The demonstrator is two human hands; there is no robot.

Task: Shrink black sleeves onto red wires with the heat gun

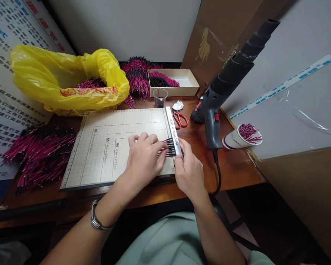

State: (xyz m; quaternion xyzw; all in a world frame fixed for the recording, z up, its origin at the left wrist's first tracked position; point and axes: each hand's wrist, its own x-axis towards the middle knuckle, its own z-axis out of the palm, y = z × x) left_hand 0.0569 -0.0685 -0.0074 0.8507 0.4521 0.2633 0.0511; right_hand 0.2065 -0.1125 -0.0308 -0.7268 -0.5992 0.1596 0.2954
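Observation:
A paper cutter (99, 162) with a gridded board lies on the wooden table. Across its right part, a row of pink wires with black ends (171, 148) points toward the cutter's white bar (173, 129). My left hand (143, 154) rests over the board, its thumb and fingers closed on the wires. At the bar's near end is my right hand (189, 169), fingers wrapped around its right side and thumb on top. The wires' far tips are hidden beneath the bar and my fingers.
Behind the board are a yellow plastic bag (68, 82), a box (184, 81) of wires and a clear cup (160, 98). Scissors (180, 120) lie right of the bar, near a heat gun (213, 117) and a tilted paper cup (231, 139). A wire pile (44, 154) sits left.

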